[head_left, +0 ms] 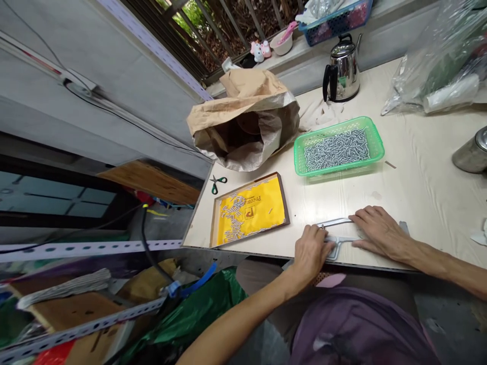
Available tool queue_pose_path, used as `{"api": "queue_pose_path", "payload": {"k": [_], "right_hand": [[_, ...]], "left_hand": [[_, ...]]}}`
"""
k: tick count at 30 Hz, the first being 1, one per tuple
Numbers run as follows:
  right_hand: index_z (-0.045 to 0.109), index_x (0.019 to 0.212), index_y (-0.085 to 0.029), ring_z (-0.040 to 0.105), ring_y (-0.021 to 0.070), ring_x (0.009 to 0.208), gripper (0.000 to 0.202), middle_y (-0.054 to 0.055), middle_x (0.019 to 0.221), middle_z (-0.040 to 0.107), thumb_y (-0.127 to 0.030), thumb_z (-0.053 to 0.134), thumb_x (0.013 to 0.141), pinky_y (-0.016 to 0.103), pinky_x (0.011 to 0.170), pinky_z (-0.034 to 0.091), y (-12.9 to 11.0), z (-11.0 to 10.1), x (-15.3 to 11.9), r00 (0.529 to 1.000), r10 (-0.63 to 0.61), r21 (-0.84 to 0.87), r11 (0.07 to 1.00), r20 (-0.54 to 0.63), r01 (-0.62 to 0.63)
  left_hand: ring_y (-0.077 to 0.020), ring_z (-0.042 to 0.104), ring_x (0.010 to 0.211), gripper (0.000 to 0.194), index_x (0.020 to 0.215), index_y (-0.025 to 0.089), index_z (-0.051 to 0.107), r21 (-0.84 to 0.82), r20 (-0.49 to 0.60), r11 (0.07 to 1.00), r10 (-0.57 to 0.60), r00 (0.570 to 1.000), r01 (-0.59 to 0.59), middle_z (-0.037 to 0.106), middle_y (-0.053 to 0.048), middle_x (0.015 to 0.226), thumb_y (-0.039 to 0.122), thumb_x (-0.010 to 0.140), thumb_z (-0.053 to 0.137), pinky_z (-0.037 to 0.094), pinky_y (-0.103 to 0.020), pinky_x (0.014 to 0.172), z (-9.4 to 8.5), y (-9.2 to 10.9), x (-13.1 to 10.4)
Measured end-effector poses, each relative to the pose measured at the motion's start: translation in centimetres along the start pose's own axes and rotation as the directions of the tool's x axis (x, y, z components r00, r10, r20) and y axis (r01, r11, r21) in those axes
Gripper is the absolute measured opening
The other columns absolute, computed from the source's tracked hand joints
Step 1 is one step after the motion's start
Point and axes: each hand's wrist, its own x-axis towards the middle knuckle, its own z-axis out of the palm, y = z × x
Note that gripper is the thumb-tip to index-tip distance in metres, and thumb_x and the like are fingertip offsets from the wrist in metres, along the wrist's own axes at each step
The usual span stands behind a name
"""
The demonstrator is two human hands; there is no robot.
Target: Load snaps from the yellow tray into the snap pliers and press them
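Near the front edge of the table, my left hand (312, 251) is closed at the left end of a narrow whitish strip (337, 221) with a dark outline. Its thumb presses by a light grey bracket-like piece (334, 252) that has a looped part. My right hand (380, 230) lies palm down, its fingertips on the strip's right end and its thumb by the arm of the grey piece. Whether the two pieces are joined cannot be made out. Small metal pins (235, 213) lie scattered in a shallow tray (286, 203) with a yellow lining, left of my hands.
A green plastic basket (376, 147) full of small metal pins stands behind my hands. Scissors (217, 184) lie at the table's left edge. An open brown paper sack (243, 109), a metal kettle (344, 71), a clear plastic bag (437, 66) and a metal container (472, 152) stand around.
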Motion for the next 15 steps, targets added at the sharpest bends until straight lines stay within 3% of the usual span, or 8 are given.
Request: {"api": "queue_pose_path", "payload": {"k": [4, 8, 11, 15], "right_hand": [[0.058, 0.099, -0.014, 0.049, 0.0255, 0.085, 0.028, 0.011, 0.091, 0.06, -0.039, 0.058, 0.087, 0.036, 0.076, 0.037, -0.4, 0.0, 0.9, 1.0, -0.003, -0.007, 1.0, -0.013, 0.003], [0.057, 0.104, -0.014, 0.05, 0.0252, 0.086, 0.047, 0.01, 0.095, 0.06, -0.042, 0.075, 0.072, 0.035, 0.074, 0.039, -0.4, -0.5, 1.5, 0.998, -0.009, 0.074, 0.997, 0.06, 0.005], [0.058, 0.103, -0.013, 0.051, 0.024, 0.083, 0.041, 0.009, 0.091, 0.059, -0.031, 0.077, 0.071, 0.033, 0.07, 0.04, -0.8, -0.5, 1.5, 0.998, 0.012, 0.047, 0.999, 0.063, -0.015], [0.06, 0.085, -0.015, 0.051, 0.0207, 0.075, 0.003, 0.006, 0.079, 0.057, -0.013, 0.059, 0.084, 0.031, 0.067, 0.039, -1.8, 0.2, 1.0, 1.0, -0.012, -0.023, 1.0, -0.003, 0.012]], "left_hand": [[-0.0269, 0.055, 0.105, 0.046, 0.123, 0.015, 0.047, 0.085, 0.021, 0.955, 0.284, 0.959, -0.285, 0.057, -0.013, 0.117, 0.035, 0.085, 0.064, 0.051, -0.043, 0.088, 0.9, 0.3, 2.7], [-0.0278, 0.053, 0.104, 0.064, 0.129, 0.015, 0.04, 0.065, 0.15, 0.918, 0.379, 0.913, -0.391, 0.055, -0.013, 0.118, 0.032, 0.078, 0.073, 0.05, -0.044, 0.091, 0.6, -0.4, 4.2], [-0.0277, 0.053, 0.101, 0.057, 0.127, 0.013, 0.042, 0.087, 0.19, 0.917, 0.368, 0.91, -0.389, 0.056, -0.013, 0.114, 0.03, 0.081, 0.07, 0.05, -0.043, 0.087, 0.4, -0.5, 4.1], [-0.0244, 0.053, 0.096, 0.022, 0.11, 0.016, 0.053, 0.099, 0.197, 0.92, 0.356, 0.914, -0.379, 0.058, -0.01, 0.105, 0.026, 0.091, 0.055, 0.049, -0.039, 0.08, 0.9, -0.4, 3.5]]}}
